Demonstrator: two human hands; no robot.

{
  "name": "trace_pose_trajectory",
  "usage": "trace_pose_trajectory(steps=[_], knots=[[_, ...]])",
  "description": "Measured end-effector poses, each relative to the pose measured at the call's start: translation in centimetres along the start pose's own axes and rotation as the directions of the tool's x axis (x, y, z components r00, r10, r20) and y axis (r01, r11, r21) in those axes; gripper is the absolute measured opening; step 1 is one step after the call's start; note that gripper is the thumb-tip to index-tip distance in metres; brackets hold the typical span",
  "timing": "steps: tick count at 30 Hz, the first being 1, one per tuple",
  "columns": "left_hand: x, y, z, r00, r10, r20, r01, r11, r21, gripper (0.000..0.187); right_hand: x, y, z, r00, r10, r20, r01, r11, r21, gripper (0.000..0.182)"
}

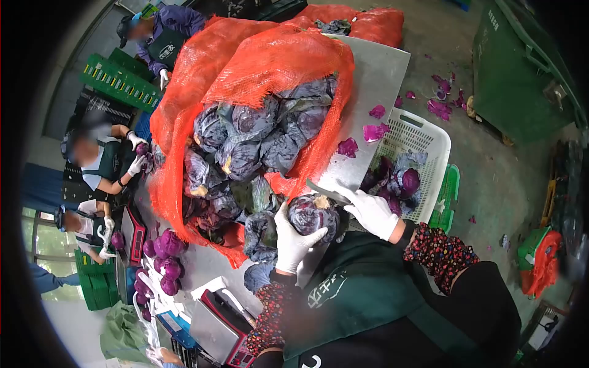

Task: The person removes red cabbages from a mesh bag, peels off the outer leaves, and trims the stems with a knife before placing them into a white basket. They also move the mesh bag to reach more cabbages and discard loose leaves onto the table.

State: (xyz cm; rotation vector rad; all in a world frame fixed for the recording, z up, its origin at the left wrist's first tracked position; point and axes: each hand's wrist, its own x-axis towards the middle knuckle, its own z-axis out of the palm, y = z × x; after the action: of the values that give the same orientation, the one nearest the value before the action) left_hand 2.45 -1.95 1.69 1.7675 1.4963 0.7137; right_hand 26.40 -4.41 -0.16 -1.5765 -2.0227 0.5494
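My left hand [293, 244], in a white glove, grips a red cabbage [310, 218] from its near left side, thumb across the front. The cabbage has dark outer leaves, and its pale cut stem faces up. In my gloved right hand [374, 214] is a knife [326, 192], its blade lying just above the stem end. Just beyond, an orange mesh sack [276, 61] lies open on the metal table [374, 67], full of cabbages [239, 156] still in their outer leaves. Another dark cabbage [260, 236] rests beside my left hand.
A white basket [437, 144] with purple leaves stands right of the table. Loose leaf pieces [375, 132] lie on the tabletop. A red scale [215, 331] is at the near left, with peeled cabbages [169, 244] beyond. Several people work along the left. A green bin [515, 80] stands far right.
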Motion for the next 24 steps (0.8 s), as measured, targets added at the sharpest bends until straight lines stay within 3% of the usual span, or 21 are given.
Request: trace_pose_trajectory(steps=[1,2,6,9,13,14,17,18,19,21,23,24], knots=[[-0.2,0.9,0.0,0.997,0.068,-0.029,-0.061,0.98,0.189,0.113,-0.1,-0.5,-0.2,0.989,0.138,0.057,-0.139,0.99,0.022,0.048],[-0.2,0.8,0.3,0.997,0.071,-0.042,-0.061,0.979,0.193,0.111,-0.5,-0.7,0.3,0.996,0.087,0.006,-0.087,0.996,0.034,0.04],[0.2,1.2,0.8,0.998,-0.015,-0.064,0.027,0.98,0.196,0.106,-1.6,-1.4,1.1,0.979,0.072,0.191,-0.071,0.997,-0.014,0.023],[0.6,0.8,1.2,0.995,0.041,-0.092,-0.019,0.972,0.234,0.104,-1.4,-1.2,1.5,0.987,0.04,0.158,-0.037,0.999,-0.02,0.012],[1.3,1.8,1.0,0.999,0.008,-0.034,0.002,0.957,0.29,0.1,-0.5,-0.3,2.3,0.987,0.056,0.149,-0.049,0.998,-0.05,0.015],[1.5,1.7,1.1,0.999,0.039,-0.029,-0.028,0.953,0.302,0.099,-0.1,0.5,2.9,0.972,0.101,0.212,-0.087,0.993,-0.076,0.033],[2.0,1.5,1.3,0.997,0.077,-0.032,-0.061,0.939,0.34,0.096,1.0,1.4,3.8,0.978,0.065,0.199,-0.029,0.984,-0.178,0.033],[2.0,1.5,1.4,0.996,0.074,-0.039,-0.055,0.929,0.367,0.095,2.1,-0.1,1.5,0.945,0.082,0.316,-0.007,0.972,-0.234,0.028],[2.1,1.7,1.6,0.996,0.08,-0.035,-0.062,0.931,0.36,0.095,2.7,0.2,2.0,0.943,0.088,0.32,0.011,0.955,-0.297,0.03],[2.4,2.5,1.7,0.994,-0.083,-0.077,0.103,0.945,0.309,0.093,3.6,1.4,3.9,0.985,-0.012,0.173,0.06,0.96,-0.275,0.03],[1.5,4.1,2.1,0.998,0.042,-0.055,-0.012,0.891,0.454,0.088,4.7,2.0,4.7,0.936,0.188,0.297,-0.101,0.954,-0.284,0.029],[0.5,5.8,2.9,0.997,0.079,-0.025,-0.056,0.865,0.499,0.089,5.0,2.9,4.9,0.914,0.141,0.381,-0.038,0.963,-0.265,0.03]])
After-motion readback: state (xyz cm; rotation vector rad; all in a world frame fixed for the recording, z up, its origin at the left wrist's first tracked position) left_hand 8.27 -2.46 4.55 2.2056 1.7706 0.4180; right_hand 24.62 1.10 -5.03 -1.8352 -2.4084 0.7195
